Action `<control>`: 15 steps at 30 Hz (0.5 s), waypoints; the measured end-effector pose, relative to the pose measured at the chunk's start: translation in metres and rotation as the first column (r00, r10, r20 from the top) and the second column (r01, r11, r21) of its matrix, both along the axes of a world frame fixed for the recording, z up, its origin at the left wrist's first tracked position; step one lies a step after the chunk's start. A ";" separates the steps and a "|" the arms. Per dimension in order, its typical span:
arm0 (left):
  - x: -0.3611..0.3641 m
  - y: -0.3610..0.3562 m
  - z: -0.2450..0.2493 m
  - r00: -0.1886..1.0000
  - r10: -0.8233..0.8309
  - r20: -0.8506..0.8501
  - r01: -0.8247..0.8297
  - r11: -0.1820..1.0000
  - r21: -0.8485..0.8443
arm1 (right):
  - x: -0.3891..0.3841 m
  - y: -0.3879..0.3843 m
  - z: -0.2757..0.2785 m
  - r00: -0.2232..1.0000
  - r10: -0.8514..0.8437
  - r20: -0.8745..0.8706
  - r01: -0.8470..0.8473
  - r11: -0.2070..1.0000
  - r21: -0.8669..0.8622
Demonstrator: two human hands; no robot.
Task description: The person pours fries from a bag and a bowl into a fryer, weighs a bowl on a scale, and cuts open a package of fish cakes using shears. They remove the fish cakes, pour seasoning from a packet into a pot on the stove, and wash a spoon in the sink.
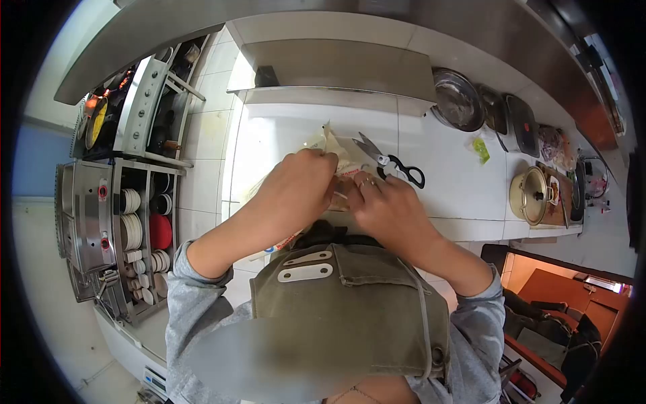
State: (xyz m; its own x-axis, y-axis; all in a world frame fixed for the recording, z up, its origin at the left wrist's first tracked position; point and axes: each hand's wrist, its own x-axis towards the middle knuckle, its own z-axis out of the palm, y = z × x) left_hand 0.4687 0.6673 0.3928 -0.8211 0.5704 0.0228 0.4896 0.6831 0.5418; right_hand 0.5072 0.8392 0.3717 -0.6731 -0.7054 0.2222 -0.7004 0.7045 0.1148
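Both of my hands are close together at the front edge of the white counter, over a pale plastic bag [334, 145] with red print. My left hand [304, 182] has its fingers curled and closed on the bag's near part. Just to the right, my right hand [383, 202], with a ring on one finger, pinches the same bag. The bag's pointed top sticks up beyond my left hand, and its lower part is mostly hidden by my hands and forearms. Black-handled scissors [402, 172] lie partly open on the counter, beyond my right hand.
A metal shelf [336, 64] runs along the back. Toward the right are a steel bowl [457, 99], a green packet [480, 149], clear containers [522, 126] and a lidded pot [528, 196]. At left stand a stove [140, 104] and a rack with stacked dishes [132, 232].
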 end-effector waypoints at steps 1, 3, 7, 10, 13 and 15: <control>0.001 0.001 0.000 1.000 -0.001 0.000 0.001 1.000 -0.001 | 0.004 -0.001 0.009 0.998 0.005 -0.062 -0.007 0.999 -0.038; 0.003 0.003 -0.001 0.994 0.081 -0.072 -0.081 0.997 0.000 | 0.011 0.003 0.035 0.997 -0.006 -0.074 0.002 0.999 -0.055; -0.004 -0.006 0.008 0.975 0.180 -0.130 -0.188 0.981 -0.055 | 0.021 0.023 0.070 0.996 -0.052 -0.070 0.032 0.965 -0.258; -0.007 -0.012 0.010 0.969 0.217 -0.122 -0.219 0.976 -0.004 | 0.030 0.038 0.086 0.980 -0.064 -0.190 -0.003 0.943 -0.334; -0.004 -0.014 0.016 0.966 0.222 -0.134 -0.224 0.974 -0.004 | 0.046 0.047 0.105 0.973 -0.193 -0.127 0.129 0.910 -0.394; -0.001 -0.017 0.021 0.963 0.249 -0.107 -0.248 0.968 0.024 | 0.050 0.059 0.112 0.964 -0.192 -0.185 0.100 0.904 -0.416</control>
State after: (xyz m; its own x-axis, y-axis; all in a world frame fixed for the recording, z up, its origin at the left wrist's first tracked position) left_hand 0.4678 0.6500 0.4138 -0.9294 0.3477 0.1237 0.3608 0.7856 0.5027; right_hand 0.5570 0.8987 0.4842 -0.6642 -0.4233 0.6162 -0.5761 0.8151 -0.0611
